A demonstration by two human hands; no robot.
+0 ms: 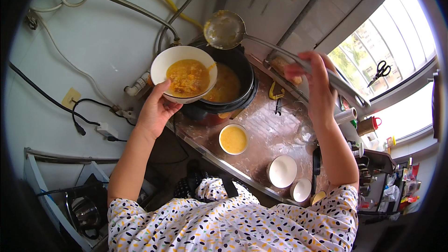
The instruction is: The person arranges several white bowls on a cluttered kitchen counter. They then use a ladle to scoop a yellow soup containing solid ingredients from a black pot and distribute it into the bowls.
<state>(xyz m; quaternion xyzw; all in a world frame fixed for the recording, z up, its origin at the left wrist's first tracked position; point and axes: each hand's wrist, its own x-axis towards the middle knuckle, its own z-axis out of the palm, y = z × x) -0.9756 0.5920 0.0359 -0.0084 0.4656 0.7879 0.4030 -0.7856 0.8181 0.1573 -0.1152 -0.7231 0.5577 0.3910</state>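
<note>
My left hand [157, 110] grips a white bowl [159, 64] by its near side, thumb over the rim. Yellow-orange porridge [189, 78] fills the bowl partway, and a streak of it marks the right rim. Behind and below the bowl stands a dark cooker pot [246, 80] with more of the same yellow food inside; the bowl hides its left part. My right hand [316, 80] holds a metal ladle [224, 29] by its long handle, above the pot. The ladle's round head is smeared with yellow bits, and I see no full scoop in it.
On the brown countertop [273, 119] are a small bowl of yellow porridge [233, 139], two white bowls [282, 171] near the front edge and a glass jar [306, 133]. Scissors [379, 71] hang at the window. Power cables [52, 94] and hoses [129, 5] run along the left wall.
</note>
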